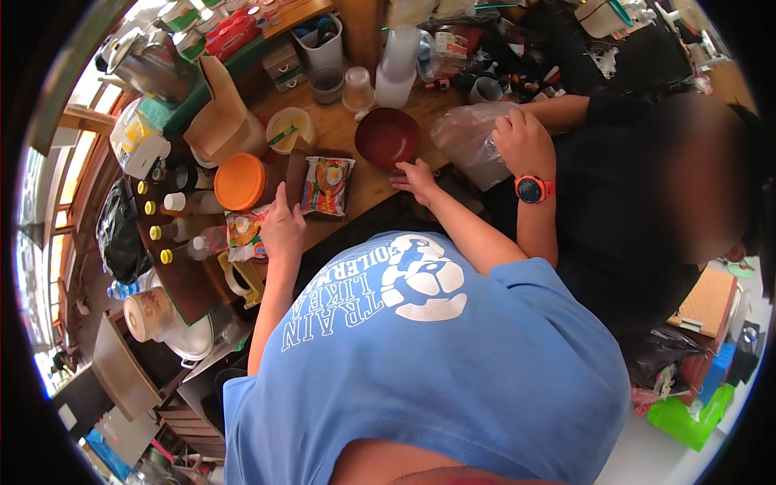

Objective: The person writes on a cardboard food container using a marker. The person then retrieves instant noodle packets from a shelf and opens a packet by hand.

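My left hand (282, 224) is beside an instant noodle packet (243, 233), over its right edge, with the fingers stretched out; whether it presses on the packet I cannot tell. Just right of it, a second noodle packet (327, 186) lies in a brown open box (296, 174). My right hand (417, 183) has its fingers apart at the near rim of a dark red bowl (388, 139). Its fingertips are at or very near the bowl, which looks bare inside.
Beside me a person in black holds a clear plastic bag (477, 137). An orange-lidded tub (240, 181), a round container (289, 129) and several bottles (174, 232) stand at left. Plastic cups (395, 85) stand behind the bowl on the wooden table (343, 139).
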Motion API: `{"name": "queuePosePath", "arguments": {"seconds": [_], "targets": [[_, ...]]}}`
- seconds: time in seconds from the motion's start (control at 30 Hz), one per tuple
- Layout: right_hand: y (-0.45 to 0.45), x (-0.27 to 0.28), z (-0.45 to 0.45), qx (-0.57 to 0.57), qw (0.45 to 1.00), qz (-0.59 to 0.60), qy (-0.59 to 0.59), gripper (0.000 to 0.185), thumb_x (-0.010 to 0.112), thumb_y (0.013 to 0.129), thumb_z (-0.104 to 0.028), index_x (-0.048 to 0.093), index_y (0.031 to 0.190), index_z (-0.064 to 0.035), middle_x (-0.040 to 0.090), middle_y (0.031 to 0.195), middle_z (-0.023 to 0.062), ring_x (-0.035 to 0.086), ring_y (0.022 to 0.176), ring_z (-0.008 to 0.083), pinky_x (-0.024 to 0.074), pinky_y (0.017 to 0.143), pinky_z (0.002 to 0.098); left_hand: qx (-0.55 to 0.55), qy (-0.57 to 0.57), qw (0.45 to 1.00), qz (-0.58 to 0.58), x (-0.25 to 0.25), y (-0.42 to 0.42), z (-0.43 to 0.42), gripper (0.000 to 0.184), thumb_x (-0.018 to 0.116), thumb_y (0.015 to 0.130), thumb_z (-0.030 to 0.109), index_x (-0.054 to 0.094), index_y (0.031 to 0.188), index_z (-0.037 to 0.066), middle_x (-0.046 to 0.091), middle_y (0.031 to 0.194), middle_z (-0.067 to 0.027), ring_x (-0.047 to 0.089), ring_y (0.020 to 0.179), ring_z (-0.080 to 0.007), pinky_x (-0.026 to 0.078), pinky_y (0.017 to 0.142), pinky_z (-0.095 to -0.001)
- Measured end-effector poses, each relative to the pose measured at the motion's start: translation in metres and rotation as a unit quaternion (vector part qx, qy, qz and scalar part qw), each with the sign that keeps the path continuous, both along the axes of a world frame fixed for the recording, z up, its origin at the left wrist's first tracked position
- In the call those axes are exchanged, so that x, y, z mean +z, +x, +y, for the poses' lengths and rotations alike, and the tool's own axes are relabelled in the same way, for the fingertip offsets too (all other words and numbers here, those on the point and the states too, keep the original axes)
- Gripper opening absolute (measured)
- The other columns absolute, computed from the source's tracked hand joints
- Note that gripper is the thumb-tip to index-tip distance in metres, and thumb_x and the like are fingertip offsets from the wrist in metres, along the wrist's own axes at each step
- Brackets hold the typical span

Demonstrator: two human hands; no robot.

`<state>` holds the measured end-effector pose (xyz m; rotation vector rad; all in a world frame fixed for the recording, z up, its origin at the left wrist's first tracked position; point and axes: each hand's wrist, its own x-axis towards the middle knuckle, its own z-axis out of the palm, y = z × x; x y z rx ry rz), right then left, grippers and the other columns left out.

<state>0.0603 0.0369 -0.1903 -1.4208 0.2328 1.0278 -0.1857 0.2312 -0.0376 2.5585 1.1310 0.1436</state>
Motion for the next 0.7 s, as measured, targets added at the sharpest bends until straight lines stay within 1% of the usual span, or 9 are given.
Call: {"name": "queuePosePath", "arguments": {"seconds": [0.13, 0.17, 0.23, 0.3, 0.33, 0.4, 0.47, 0.5, 0.7], "targets": [[-0.006, 0.002, 0.007, 0.019, 1.000, -0.008, 0.001, 0.034, 0.066, 0.095, -0.019, 0.046, 0.119, -0.0060, 0.063, 0.116, 0.0150, 0.070, 0.095, 0.0306, 0.0604, 0.080, 0.0425, 0.005, 0.010, 1.000, -0.001, 0.003, -0.004, -0.003, 0.060, 0.068, 0.090, 0.017, 0.047, 0.145, 0.009, 0.069, 0.105, -0.0206, 0.069, 0.090, -0.0403, 0.056, 0.075, -0.0477], [-0.007, 0.000, 0.008, 0.038, 0.999, -0.003, -0.003, 0.032, 0.066, 0.095, -0.020, 0.048, 0.117, -0.0060, 0.064, 0.115, 0.0147, 0.070, 0.094, 0.0298, 0.0603, 0.080, 0.0417, 0.002, 0.014, 1.000, -0.007, 0.004, -0.005, -0.003, 0.061, 0.068, 0.089, 0.018, 0.047, 0.146, 0.008, 0.069, 0.104, -0.0204, 0.069, 0.090, -0.0404, 0.056, 0.075, -0.0476], [-0.010, -0.005, 0.009, 0.058, 0.998, 0.001, -0.007, 0.030, 0.066, 0.095, -0.021, 0.050, 0.115, -0.0060, 0.064, 0.114, 0.0144, 0.070, 0.093, 0.0290, 0.0601, 0.079, 0.0410, 0.001, 0.015, 1.000, -0.015, 0.004, -0.008, -0.003, 0.061, 0.068, 0.089, 0.018, 0.046, 0.146, 0.007, 0.069, 0.106, -0.0211, 0.069, 0.091, -0.0409, 0.056, 0.076, -0.0475], [-0.014, -0.005, 0.010, 0.068, 0.998, 0.016, -0.010, 0.028, 0.066, 0.094, -0.025, 0.058, 0.111, -0.0049, 0.067, 0.104, 0.0112, 0.070, 0.082, 0.0222, 0.0587, 0.071, 0.0361, -0.001, 0.016, 1.000, -0.023, 0.006, -0.010, -0.004, 0.062, 0.068, 0.089, 0.018, 0.046, 0.146, 0.007, 0.069, 0.109, -0.0219, 0.068, 0.092, -0.0414, 0.056, 0.077, -0.0475], [-0.016, -0.005, 0.009, 0.068, 0.998, 0.015, -0.010, 0.028, 0.066, 0.094, -0.025, 0.058, 0.111, -0.0049, 0.067, 0.104, 0.0112, 0.070, 0.082, 0.0222, 0.0587, 0.071, 0.0361, 0.000, 0.008, 1.000, -0.020, 0.008, -0.012, -0.005, 0.062, 0.068, 0.089, 0.018, 0.046, 0.146, 0.006, 0.068, 0.112, -0.0227, 0.068, 0.094, -0.0419, 0.056, 0.078, -0.0476], [-0.020, -0.003, 0.008, 0.124, 0.992, 0.005, -0.033, 0.026, 0.064, 0.096, -0.023, 0.058, 0.113, -0.0050, 0.067, 0.109, 0.0114, 0.070, 0.090, 0.0239, 0.0589, 0.076, 0.0363, -0.002, 0.001, 1.000, -0.020, 0.010, -0.017, -0.005, 0.063, 0.069, 0.089, 0.018, 0.046, 0.146, 0.006, 0.067, 0.115, -0.0236, 0.068, 0.096, -0.0424, 0.057, 0.079, -0.0477], [-0.022, -0.002, 0.005, 0.133, 0.990, 0.002, -0.040, 0.028, 0.064, 0.096, -0.024, 0.058, 0.116, -0.0049, 0.067, 0.109, 0.0108, 0.069, 0.091, 0.0230, 0.0588, 0.076, 0.0358, -0.018, 0.005, 0.997, -0.070, 0.009, -0.023, -0.007, 0.062, 0.068, 0.089, 0.017, 0.046, 0.146, 0.006, 0.066, 0.121, -0.0249, 0.068, 0.099, -0.0432, 0.056, 0.082, -0.0479], [-0.022, -0.003, 0.003, 0.144, 0.988, 0.000, -0.047, 0.029, 0.064, 0.096, -0.024, 0.059, 0.118, -0.0049, 0.068, 0.109, 0.0102, 0.069, 0.091, 0.0221, 0.0586, 0.076, 0.0353, -0.020, 0.006, 0.997, -0.071, 0.010, -0.025, -0.008, 0.062, 0.068, 0.089, 0.017, 0.046, 0.146, 0.006, 0.066, 0.121, -0.0249, 0.068, 0.099, -0.0432, 0.056, 0.082, -0.0479], [-0.027, -0.003, -0.013, 0.132, 0.990, -0.010, -0.056, 0.034, 0.063, 0.096, -0.025, 0.059, 0.125, -0.0064, 0.068, 0.111, 0.0083, 0.069, 0.093, 0.0208, 0.0582, 0.075, 0.0344, -0.033, 0.020, 0.990, -0.134, 0.015, -0.035, -0.010, 0.060, 0.068, 0.089, 0.014, 0.048, 0.145, 0.004, 0.065, 0.122, -0.0253, 0.066, 0.105, -0.0428, 0.056, 0.087, -0.0461]]}}
